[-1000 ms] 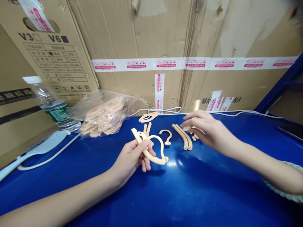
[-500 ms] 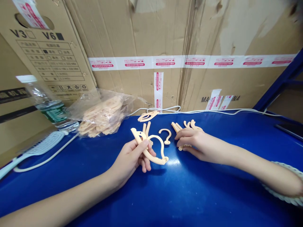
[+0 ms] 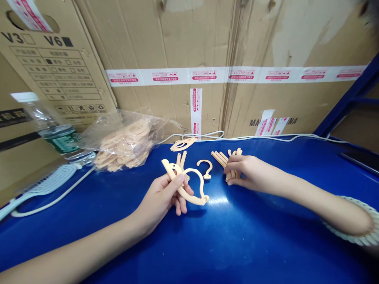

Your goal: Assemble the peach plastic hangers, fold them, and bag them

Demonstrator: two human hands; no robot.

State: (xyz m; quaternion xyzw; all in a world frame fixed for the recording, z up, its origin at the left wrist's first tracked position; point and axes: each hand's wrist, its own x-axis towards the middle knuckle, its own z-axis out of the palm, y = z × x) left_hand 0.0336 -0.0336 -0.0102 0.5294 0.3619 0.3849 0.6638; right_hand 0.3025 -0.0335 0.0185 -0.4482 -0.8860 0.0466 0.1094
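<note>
My left hand (image 3: 167, 193) grips a peach-coloured plastic folding hanger (image 3: 191, 197), its curved arms held between thumb and fingers above the table. Behind that hand, two straight strips (image 3: 182, 159) lie partly hidden. A loose hanger hook (image 3: 209, 167) rests between my hands. To its right, my right hand (image 3: 245, 171) reaches over a row of plastic hanger strips (image 3: 219, 158), thumb and fingers closed around their near ends. Several more hooks (image 3: 237, 152) stick out behind its knuckles, mostly covered.
A clear bag of peach plastic pieces (image 3: 124, 146) sits at the back left beside a water bottle (image 3: 59, 134) and a pale hairbrush (image 3: 53, 181). Another hanger piece (image 3: 183, 144) lies near the white cable (image 3: 266, 138). Cardboard boxes (image 3: 166, 106) wall the back; a dark flat object (image 3: 361, 161) is at right.
My right hand has shifted slightly over the strips, uncovering more of them. My left hand keeps its hold on the hanger. The whole view has moved a little.
</note>
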